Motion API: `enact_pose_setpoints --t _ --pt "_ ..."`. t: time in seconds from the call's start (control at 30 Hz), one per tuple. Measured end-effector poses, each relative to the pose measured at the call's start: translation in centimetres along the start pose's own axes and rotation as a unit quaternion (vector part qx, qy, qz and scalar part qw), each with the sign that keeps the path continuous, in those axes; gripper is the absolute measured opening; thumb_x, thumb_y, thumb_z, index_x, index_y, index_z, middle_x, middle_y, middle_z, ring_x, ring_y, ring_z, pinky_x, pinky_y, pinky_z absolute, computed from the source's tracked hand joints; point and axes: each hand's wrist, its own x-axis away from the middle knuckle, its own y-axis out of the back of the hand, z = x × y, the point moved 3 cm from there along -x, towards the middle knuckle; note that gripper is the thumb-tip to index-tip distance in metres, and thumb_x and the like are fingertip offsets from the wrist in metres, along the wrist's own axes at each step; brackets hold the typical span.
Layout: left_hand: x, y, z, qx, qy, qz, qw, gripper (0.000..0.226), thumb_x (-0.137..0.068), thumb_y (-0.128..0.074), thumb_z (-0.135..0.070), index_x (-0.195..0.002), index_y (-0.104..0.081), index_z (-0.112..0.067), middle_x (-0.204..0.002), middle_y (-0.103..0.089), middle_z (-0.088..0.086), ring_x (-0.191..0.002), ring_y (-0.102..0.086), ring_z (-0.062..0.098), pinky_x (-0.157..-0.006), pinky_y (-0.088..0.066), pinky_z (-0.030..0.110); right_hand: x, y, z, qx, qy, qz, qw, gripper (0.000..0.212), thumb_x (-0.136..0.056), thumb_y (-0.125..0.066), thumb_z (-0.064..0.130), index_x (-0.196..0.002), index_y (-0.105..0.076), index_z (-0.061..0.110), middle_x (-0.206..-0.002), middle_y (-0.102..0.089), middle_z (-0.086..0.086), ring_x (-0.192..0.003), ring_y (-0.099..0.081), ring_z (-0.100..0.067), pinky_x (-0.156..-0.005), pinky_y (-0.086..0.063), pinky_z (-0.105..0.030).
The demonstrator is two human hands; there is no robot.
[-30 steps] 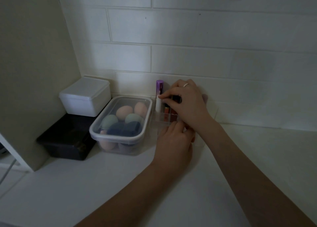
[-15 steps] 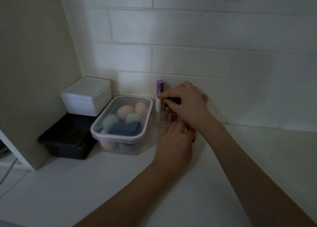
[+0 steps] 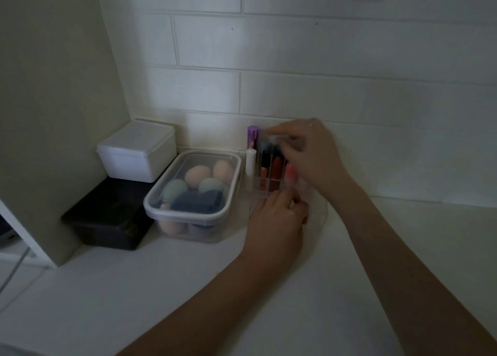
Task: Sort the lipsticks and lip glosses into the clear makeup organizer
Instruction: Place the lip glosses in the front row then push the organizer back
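Observation:
The clear makeup organizer (image 3: 317, 215) stands against the tiled wall. Upright in its back slots are a purple tube (image 3: 252, 136), a white tube (image 3: 250, 161), dark and red tubes (image 3: 276, 171) and a pink tube (image 3: 290, 174). My right hand (image 3: 312, 156) hovers over the tube tops, its fingers motion-blurred and reaching left. The pink tube's top sits right under that hand, and I cannot see whether it is held. My left hand (image 3: 277, 221) grips the organizer's front edge with curled fingers.
A lidded clear box (image 3: 150, 205) of makeup sponges sits directly left of the organizer. Further left, a white lidded box (image 3: 135, 151) rests on a black box (image 3: 107, 221) beside a cupboard panel (image 3: 53, 113). The white counter (image 3: 403, 234) extends right and toward me.
My right hand has lifted and shifted right, uncovering the red and pink tubes. My left hand stays on the organizer's front edge.

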Motion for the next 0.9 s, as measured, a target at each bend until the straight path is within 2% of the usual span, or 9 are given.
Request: enact_pose_setpoints --t 0.07,0.13,0.17,0.27,0.4,0.6,0.67,0.77,0.9 --pt "0.0 0.0 -0.1 0.008 -0.001 0.001 1.0 0.017 -0.058 -0.053 -0.001 -0.064 -0.06 -0.015 -0.079 -0.061 0.001 -0.067 -0.059 0.021 -0.059 -0.047 0.029 -0.4 1.9 -1.1 0.009 -0.04 -0.042 0.998 0.024 -0.084 -0.061 0.011 -0.102 -0.073 0.021 -0.095 -0.069 0.007 -0.097 -0.059 -0.018 -0.084 -0.041 -0.014" --pt "-0.1 0.1 -0.1 0.01 -0.001 0.003 1.0 0.016 -0.056 -0.056 0.0 -0.063 -0.06 -0.015 -0.078 -0.061 0.001 -0.066 -0.06 0.021 -0.058 -0.047 0.028 -0.5 3.3 -2.2 0.016 -0.079 -0.04 0.996 0.02 -0.085 -0.062 0.014 -0.099 -0.074 0.021 -0.097 -0.073 0.001 -0.089 -0.063 -0.013 -0.083 -0.046 -0.019" --pt "-0.1 0.1 -0.1 0.011 0.001 0.004 1.0 0.017 -0.056 -0.056 0.0 -0.063 -0.06 -0.015 -0.078 -0.062 0.001 -0.066 -0.06 0.021 -0.059 -0.046 0.027 -0.5 3.8 -2.7 0.009 -0.098 -0.021 0.995 0.018 -0.085 -0.062 0.014 -0.097 -0.075 0.021 -0.095 -0.074 -0.002 -0.085 -0.064 -0.011 -0.081 -0.048 -0.019" --pt "0.0 0.2 -0.1 0.01 0.005 0.01 1.0 0.02 -0.057 -0.053 -0.001 -0.067 -0.061 -0.016 -0.08 -0.063 0.001 -0.067 -0.06 0.02 -0.06 -0.043 0.024 -0.1 4.8 -3.6 0.006 -0.135 0.066 0.989 0.013 -0.085 -0.065 0.015 -0.094 -0.075 0.015 -0.087 -0.071 0.0 -0.08 -0.063 -0.005 -0.07 -0.043 -0.001" --pt "0.0 0.2 -0.1 0.003 0.01 0.035 0.999 0.028 -0.066 -0.033 -0.012 -0.068 -0.061 -0.018 -0.1 -0.067 0.01 -0.071 -0.061 0.02 -0.062 -0.042 0.024 0.0 5.5 -4.6 -0.023 -0.163 0.095 0.982 0.014 -0.08 -0.07 0.01 -0.092 -0.075 0.007 -0.083 -0.072 -0.009 -0.061 -0.061 0.005 -0.06 -0.046 -0.002" --pt "-0.1 0.2 0.0 0.011 0.016 0.044 0.999 0.028 -0.065 -0.032 -0.013 -0.069 -0.06 -0.017 -0.097 -0.067 0.008 -0.071 -0.06 0.021 -0.061 -0.045 0.025 -0.1 5.6 -4.2 0.015 -0.14 0.088 0.986 0.007 -0.081 -0.069 0.014 -0.082 -0.074 0.009 -0.072 -0.069 -0.006 -0.051 -0.056 0.013 -0.055 -0.04 0.0" --pt "-0.2 0.4 0.0 0.018 0.013 0.037 0.999 0.027 -0.065 -0.034 -0.013 -0.069 -0.061 -0.016 -0.087 -0.066 0.003 -0.069 -0.059 0.021 -0.058 -0.045 0.026 -0.4 6.6 -3.8 0.004 -0.131 0.047 0.99 0.008 -0.084 -0.068 0.019 -0.082 -0.073 0.014 -0.074 -0.069 -0.007 -0.051 -0.058 0.008 -0.056 -0.042 -0.003" --pt "-0.4 0.7 0.1 0.011 0.015 0.035 0.999 0.022 -0.066 -0.047 -0.005 -0.079 -0.064 -0.014 -0.094 -0.068 0.011 -0.069 -0.059 0.024 -0.06 -0.045 0.027 -1.1 8.9 -2.6 -0.013 -0.107 -0.023 0.994 0.012 -0.083 -0.067 0.024 -0.086 -0.074 0.014 -0.075 -0.07 -0.005 -0.061 -0.062 -0.008 -0.064 -0.046 -0.015" --pt "-0.4 0.7 0.2 -0.005 0.011 0.028 1.0 0.019 -0.065 -0.048 -0.006 -0.075 -0.063 -0.013 -0.098 -0.067 0.013 -0.069 -0.058 0.025 -0.062 -0.044 0.027 -1.1 7.7 -1.2 0.008 -0.071 -0.003 0.997 0.007 -0.081 -0.07 0.021 -0.087 -0.074 0.019 -0.075 -0.069 0.005 -0.066 -0.058 -0.004 -0.061 -0.039 -0.003"
